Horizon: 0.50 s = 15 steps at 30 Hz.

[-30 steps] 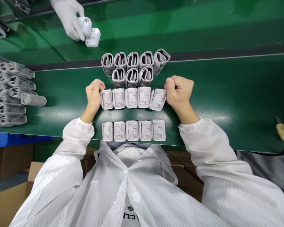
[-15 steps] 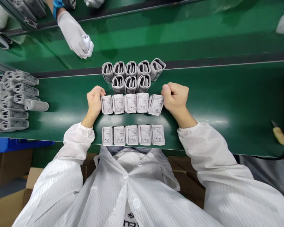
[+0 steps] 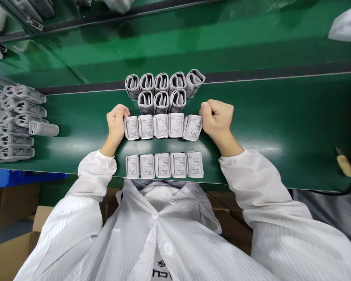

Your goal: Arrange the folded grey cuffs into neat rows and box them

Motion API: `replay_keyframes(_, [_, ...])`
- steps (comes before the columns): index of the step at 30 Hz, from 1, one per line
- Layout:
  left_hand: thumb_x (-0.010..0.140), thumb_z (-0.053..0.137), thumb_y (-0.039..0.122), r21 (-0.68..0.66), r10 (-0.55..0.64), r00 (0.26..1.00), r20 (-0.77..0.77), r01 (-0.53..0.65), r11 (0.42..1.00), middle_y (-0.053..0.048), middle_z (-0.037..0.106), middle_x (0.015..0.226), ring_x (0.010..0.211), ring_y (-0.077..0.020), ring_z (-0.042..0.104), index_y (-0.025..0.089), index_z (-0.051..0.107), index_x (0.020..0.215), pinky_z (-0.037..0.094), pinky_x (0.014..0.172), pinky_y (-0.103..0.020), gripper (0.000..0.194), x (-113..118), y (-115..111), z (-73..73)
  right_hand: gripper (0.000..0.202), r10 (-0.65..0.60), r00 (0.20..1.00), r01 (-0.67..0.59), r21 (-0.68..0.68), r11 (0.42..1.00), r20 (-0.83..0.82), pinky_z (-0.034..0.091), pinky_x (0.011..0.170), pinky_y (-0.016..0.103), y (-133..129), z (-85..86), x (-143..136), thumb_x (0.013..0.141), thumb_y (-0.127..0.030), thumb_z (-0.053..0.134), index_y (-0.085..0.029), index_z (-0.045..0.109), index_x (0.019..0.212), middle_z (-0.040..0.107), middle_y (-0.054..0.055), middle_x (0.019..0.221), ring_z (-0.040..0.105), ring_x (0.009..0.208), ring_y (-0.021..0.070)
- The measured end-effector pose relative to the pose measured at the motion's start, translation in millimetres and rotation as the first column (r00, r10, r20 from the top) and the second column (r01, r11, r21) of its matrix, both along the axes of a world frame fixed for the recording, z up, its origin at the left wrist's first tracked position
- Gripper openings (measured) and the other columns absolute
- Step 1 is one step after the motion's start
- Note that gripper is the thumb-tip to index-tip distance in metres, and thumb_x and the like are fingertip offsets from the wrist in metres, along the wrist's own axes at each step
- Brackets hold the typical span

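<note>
On the green table lies a middle row of several folded printed bundles (image 3: 161, 126). Against its left end, my left hand (image 3: 116, 121) is closed, its fingers curled beside the end bundle. My right hand (image 3: 218, 119) is a fist touching the tilted bundle (image 3: 192, 127) at the right end. Nothing plainly shows inside either hand. Nearer my body is a second row of flat printed bundles (image 3: 163, 165). Beyond the middle row stand rolled bundles (image 3: 161, 102) in two rows, coiled ends up, the rightmost back one (image 3: 194, 83) leaning right.
A stack of rolled bundles (image 3: 17, 125) sits at the left of the table (image 3: 269, 128). A knife with a yellow handle (image 3: 344, 164) lies at the right. Past the dark ledge is a white object (image 3: 346, 25). Cardboard boxes (image 3: 11, 249) and a blue bin (image 3: 23, 178) are below left.
The co-worker's gloved hand with a white object has left the view at the upper left. A white object at the upper right has moved left. My hands stay against the row's ends.
</note>
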<state>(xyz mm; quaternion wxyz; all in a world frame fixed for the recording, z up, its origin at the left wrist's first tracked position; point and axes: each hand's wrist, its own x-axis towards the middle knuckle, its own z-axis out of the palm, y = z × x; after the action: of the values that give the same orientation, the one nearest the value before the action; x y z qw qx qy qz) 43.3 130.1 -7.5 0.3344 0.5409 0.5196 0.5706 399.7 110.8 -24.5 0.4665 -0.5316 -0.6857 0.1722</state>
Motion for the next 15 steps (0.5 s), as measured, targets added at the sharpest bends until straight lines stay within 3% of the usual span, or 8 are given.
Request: replay_keyframes(15, [0.112, 0.07, 0.052, 0.014, -0.006, 1.0, 0.017, 0.006, 1.0, -0.003, 0.061, 0.067, 0.069, -0.0157, 0.06, 0.023, 0.055, 0.052, 0.052, 0.071, -0.034, 0.069, -0.6, 0.6, -2.7, 0.061, -0.001, 1.0, 0.001, 0.006, 1.0, 0.022, 0.032, 0.064, 0.042, -0.4, 2.1, 0.4, 0.114, -0.057, 0.05, -0.028, 0.029, 0.065, 0.038, 0.0, 0.06, 0.038, 0.059, 0.0183])
